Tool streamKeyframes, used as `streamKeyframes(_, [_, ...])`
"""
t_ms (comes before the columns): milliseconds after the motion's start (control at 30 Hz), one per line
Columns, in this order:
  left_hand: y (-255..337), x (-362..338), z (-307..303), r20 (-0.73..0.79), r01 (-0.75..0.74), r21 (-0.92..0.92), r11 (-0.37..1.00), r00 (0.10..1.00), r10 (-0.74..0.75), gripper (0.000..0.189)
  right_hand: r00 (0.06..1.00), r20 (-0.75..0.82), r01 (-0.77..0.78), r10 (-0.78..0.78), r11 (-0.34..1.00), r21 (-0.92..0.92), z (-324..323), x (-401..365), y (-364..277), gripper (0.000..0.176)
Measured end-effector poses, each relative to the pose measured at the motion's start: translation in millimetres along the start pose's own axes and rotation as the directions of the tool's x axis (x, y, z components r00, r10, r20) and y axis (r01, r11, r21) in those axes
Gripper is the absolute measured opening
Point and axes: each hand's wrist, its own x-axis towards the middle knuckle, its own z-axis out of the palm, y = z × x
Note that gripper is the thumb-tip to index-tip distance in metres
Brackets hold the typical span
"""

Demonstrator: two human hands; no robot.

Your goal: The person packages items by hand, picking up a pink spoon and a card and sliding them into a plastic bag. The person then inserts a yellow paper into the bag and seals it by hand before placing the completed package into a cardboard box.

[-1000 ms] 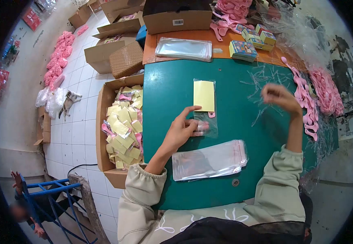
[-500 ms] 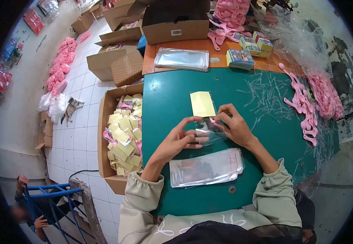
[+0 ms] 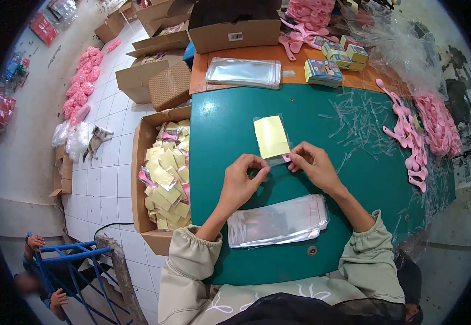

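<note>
The thumb and finger of the right grip (image 3: 314, 168) are pressed together on the clear bag (image 3: 275, 161), at its lower right corner, just beside the end of a pink spoon (image 3: 286, 157). The fingertips of the left grip (image 3: 241, 179) are held close together near the lower left corner, but whether any film is pinched there cannot be told. The bag is set on the green bench (image 3: 230, 124), in front of both hands, with a yellow card (image 3: 272, 137) seen in it; the rest of the spoon is hidden. The whole pack should be very light. The film is likely soft and slippery, the card thin and easily bent, the spoon hard. It is best held by the two lower corners, with the card kept flat. Nearer the body, a stack of clear bags (image 3: 276, 222) is laid out. Half a second ago, a long clear end was spread below the card, over the left fingers; now only a short strip is seen there, and the left thumb and finger have been brought closer together.
</note>
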Motion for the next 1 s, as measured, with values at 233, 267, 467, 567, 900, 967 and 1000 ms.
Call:
streamKeyframes(233, [3,4,4,-0.061,0.079,-0.098,0.992,0.994,-0.085,0.017,0.994,-0.109,0.014,-0.016,1.000,-0.023,5,2,3,0.012])
streamKeyframes(267, [2,4,5,-0.089,0.064,-0.130,0.989,0.993,-0.076,0.018,0.993,-0.121,0.006,-0.007,1.000,-0.006,5,3,4,0.012])
streamKeyframes(467, [6,4,4,-0.075,0.090,-0.105,0.990,0.992,-0.098,0.020,0.984,-0.175,-0.030,0.037,0.999,0.041,9,2,-1,0.011])
streamKeyframes(567, [-1,5,3,-0.037,0.077,-0.052,0.996,0.996,-0.079,0.019,0.986,-0.167,0.000,-0.001,1.000,-0.005,10,2,-1,0.011])
streamKeyframes(900, [-2,6,3,-0.041,0.092,-0.155,0.984,0.994,-0.100,0.027,0.993,-0.117,0.008,-0.019,0.995,-0.100,10,1,2,0.033])
streamKeyframes(967, [1,5,0,0.006,0.083,-0.167,0.982,0.996,-0.084,0.035,0.995,-0.103,0.004,-0.017,0.992,-0.129,8,1,1,0.030])
streamKeyframes(1000, [3,3,-5,0.034,0.129,-0.189,0.974,0.992,-0.125,0.038,0.995,-0.098,-0.014,-0.003,0.983,-0.181,4,0,-5,0.029])
